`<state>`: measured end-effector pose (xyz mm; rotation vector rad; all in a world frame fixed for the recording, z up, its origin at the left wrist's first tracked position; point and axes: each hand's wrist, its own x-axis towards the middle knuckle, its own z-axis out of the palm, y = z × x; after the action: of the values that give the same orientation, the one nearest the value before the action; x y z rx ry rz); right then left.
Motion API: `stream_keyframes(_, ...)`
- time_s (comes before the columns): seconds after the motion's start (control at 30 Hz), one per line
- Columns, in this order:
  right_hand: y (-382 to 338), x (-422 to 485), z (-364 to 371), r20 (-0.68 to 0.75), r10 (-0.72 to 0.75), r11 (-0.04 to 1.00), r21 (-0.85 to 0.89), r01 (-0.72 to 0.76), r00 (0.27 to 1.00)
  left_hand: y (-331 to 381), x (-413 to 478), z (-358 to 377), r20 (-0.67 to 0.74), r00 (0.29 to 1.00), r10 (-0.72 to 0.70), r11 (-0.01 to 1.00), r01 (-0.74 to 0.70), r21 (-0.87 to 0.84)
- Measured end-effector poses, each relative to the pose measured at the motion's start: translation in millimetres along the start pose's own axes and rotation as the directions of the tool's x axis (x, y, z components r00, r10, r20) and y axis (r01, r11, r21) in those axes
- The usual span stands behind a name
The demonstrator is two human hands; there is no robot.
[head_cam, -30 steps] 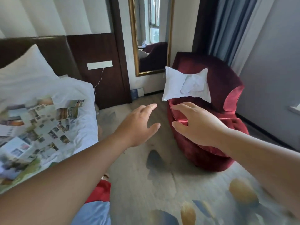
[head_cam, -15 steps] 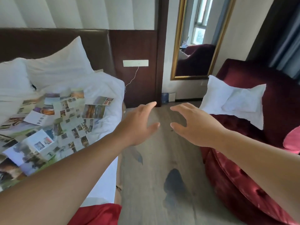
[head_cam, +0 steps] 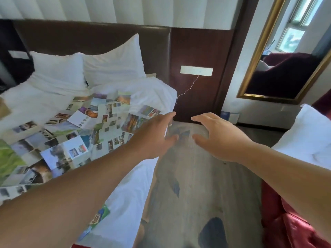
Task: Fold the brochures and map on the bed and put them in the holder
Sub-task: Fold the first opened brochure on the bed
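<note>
Brochures (head_cam: 77, 149) and a map (head_cam: 111, 126) lie unfolded and overlapping on the white bed (head_cam: 134, 185), below the pillows (head_cam: 59, 72) and near the bed's right edge. Both arms reach forward: the left hand (head_cam: 154, 138) is above that edge, just beside the papers but touching none of them, and the right hand (head_cam: 220, 140) is over the floor (head_cam: 206, 185), palms facing each other. On each hand the fingers (head_cam: 168, 116) are curved and spread from the thumb, and a faint see-through shape (head_cam: 186, 133) shows between the palms, though I cannot tell whether they grip it.
</note>
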<state>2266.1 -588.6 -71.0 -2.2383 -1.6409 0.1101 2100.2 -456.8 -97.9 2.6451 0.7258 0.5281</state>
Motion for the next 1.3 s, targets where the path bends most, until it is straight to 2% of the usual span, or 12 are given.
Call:
stream_keyframes(0.1, 19.5, 41.6, 4.2, 0.032, -0.086, 0.996, 0.011, 0.085, 0.996, -13.7, 29.8, 5.6, -0.037, 0.997, -0.071, 0.995, 0.073, 0.063)
stream_keyframes(0.27, 56.1, 114.9, 0.0, 0.087, -0.216, 0.976, 0.033, 0.214, 0.972, -25.5, 72.8, 18.8, -0.087, 0.966, -0.244, 0.966, 0.25, 0.064)
stream_keyframes(0.47, 85.7, 182.8, -4.4, 0.098, -0.35, 0.935, 0.101, 0.341, 0.932, -32.0, 117.6, 26.2, -0.146, 0.925, -0.352, 0.928, 0.365, 0.072)
stream_keyframes(0.67, 96.2, 231.6, 6.1, 0.129, -0.414, 0.906, 0.159, 0.393, 0.901, -48.9, 146.8, 26.2, -0.159, 0.888, -0.431, 0.89, 0.448, 0.087)
stream_keyframes(0.83, 85.3, 278.0, 16.7, 0.132, -0.484, 0.872, 0.153, 0.465, 0.865, -75.5, 164.6, 18.1, -0.184, 0.872, -0.455, 0.875, 0.475, 0.088)
stream_keyframes(1.17, 19.6, 389.6, 51.2, 0.161, -0.637, 0.77, 0.103, 0.629, 0.754, -181.0, 185.9, -22.6, -0.349, 0.777, -0.524, 0.805, 0.586, 0.095)
stream_keyframes(1.3, -4.5, 434.4, 65.0, 0.159, -0.654, 0.756, 0.097, 0.648, 0.739, -220.6, 200.6, -40.0, -0.374, 0.763, -0.527, 0.788, 0.603, 0.12)
